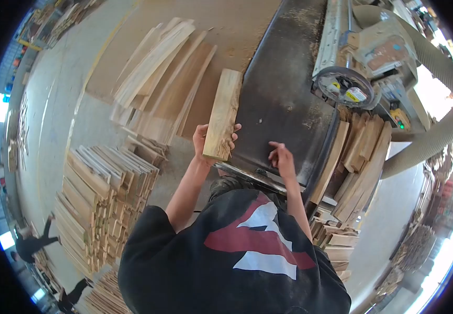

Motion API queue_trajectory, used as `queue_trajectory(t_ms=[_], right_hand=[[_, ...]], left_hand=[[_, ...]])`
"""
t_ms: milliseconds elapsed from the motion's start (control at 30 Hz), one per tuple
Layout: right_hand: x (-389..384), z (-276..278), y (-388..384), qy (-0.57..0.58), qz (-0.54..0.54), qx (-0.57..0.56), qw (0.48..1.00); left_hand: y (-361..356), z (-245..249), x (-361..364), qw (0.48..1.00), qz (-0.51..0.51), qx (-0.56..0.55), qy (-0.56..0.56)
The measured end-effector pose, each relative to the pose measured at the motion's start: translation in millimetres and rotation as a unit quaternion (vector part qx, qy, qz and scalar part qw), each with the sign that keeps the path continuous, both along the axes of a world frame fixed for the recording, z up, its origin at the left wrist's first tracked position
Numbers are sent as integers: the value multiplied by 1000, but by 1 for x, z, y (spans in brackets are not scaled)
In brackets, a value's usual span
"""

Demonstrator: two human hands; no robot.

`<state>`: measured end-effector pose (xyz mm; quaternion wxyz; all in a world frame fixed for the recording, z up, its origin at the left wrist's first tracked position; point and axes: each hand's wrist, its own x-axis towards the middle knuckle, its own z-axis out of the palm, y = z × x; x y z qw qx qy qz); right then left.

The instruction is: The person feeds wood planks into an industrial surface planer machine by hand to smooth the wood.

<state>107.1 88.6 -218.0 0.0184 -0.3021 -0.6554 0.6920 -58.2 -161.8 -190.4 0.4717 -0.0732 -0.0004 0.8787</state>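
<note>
Left grip (200, 138) closed around the near end of a wood block (223, 107) — palm on its left side, fingertips showing on the right, rest of the block pointing away past the hand, alongside the left edge of the black counter (273, 104). Right grip (282, 158) unloaded, index finger out, others loosely curled, over the counter's near end. Handwheel (344, 88) crowds the right edge — planks (158, 83) left, more boards (360, 152) right.

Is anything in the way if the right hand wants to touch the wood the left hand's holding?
I see nothing in the gap over the dark table between the right hand and the wood. Just fingertips of the left hand cover a little of the wood's right edge.
</note>
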Motion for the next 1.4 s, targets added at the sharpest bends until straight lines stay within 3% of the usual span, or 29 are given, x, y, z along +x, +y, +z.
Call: queue_trajectory(t_ms=[67,200,333,400,467,500,533,567,600,633,667,700,733,767,800,833,900,967,1033,1100,1167,1267,1400], right_hand=[[5,13,-15,-2,102,50,993],[7,62,-32,26,195,136,971],[9,91,-45,53,217,194,955],[12,96,-46,77,248,259,930],[14,111,-47,4,260,261,930],[20,93,-44,-47,267,288,918],[23,97,-41,-74,294,282,910],[25,104,-33,-169,329,296,881],[36,84,-27,-168,305,287,893],[53,38,-18,-129,301,259,909],[70,5,-18,-13,211,203,956],[80,6,-16,-15,198,216,956],[85,6,-15,-83,153,120,977],[93,1,-19,-147,106,17,983],[100,-3,-21,-145,100,19,984],[108,-14,-21,-180,71,-26,981],[112,-16,-16,-208,39,-69,975],[119,-4,-20,-281,-32,-203,937],[121,-16,-25,-262,-62,-222,937],[120,-7,-19,-217,-186,-229,930],[124,-17,-7,-151,-230,-265,924],[113,-16,9,-116,-302,-312,893],[83,-12,38,-50,-342,-297,890]], left_hand=[[8,3,12,1000,9,18,-15],[16,1,26,999,20,28,-13],[22,3,36,1000,-9,21,-9],[30,-1,39,985,-97,-120,71],[47,-12,51,917,-98,-298,247],[56,-11,54,820,-140,-391,394],[63,-5,55,690,-168,-465,529],[71,3,54,584,-213,-506,598],[82,16,57,525,-130,-490,683],[92,5,59,533,-127,-466,695],[99,-10,60,507,-53,-446,736],[110,-22,61,476,26,-427,768],[123,-27,64,477,31,-417,773],[132,-30,69,564,-32,-430,704],[139,-33,75,641,-96,-439,622],[145,-34,79,639,-97,-436,626],[162,-35,81,567,-151,-506,632],[177,-25,81,537,-132,-507,661],[192,6,80,490,-138,-517,688],[208,-21,79,479,-122,-487,720],[229,-29,82,440,-93,-491,746],[269,-45,90,439,-108,-502,737],[301,-32,72,458,-137,-510,715]])
